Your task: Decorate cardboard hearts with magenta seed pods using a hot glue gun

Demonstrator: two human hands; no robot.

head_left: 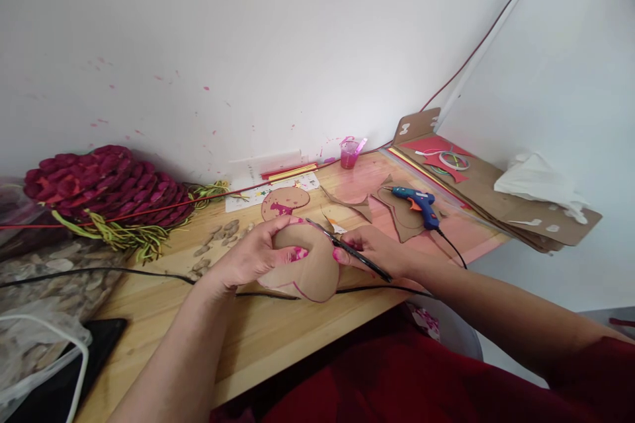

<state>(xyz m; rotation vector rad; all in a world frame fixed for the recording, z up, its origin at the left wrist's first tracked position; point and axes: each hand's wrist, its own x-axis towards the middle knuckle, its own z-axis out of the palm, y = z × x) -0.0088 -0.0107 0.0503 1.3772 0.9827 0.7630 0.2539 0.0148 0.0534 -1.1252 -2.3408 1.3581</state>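
Note:
In front of me my left hand (260, 252) grips a rounded, heart-like piece of cardboard (315, 277), thumb on its face and fingers behind. A dark pink line runs along the cardboard's lower edge. My right hand (372, 248) is closed around black scissors (364, 261), seen nearly edge-on. Their tip lies at the cardboard's upper right edge; how far the blades are apart does not show. Just behind the hands lies a cardboard shape (292, 198) with pink paint patches. Curved cardboard offcuts (357, 208) are to its right.
A blue glue gun (414, 198) rests on cut cardboard at right, its black cable crossing the table's front. By the wall stands a cup (349, 155) of pink paint. A pinecone-like magenta piece (114, 185), pebbles (223, 234) and bags are left; stacked cardboard (536, 218) is right.

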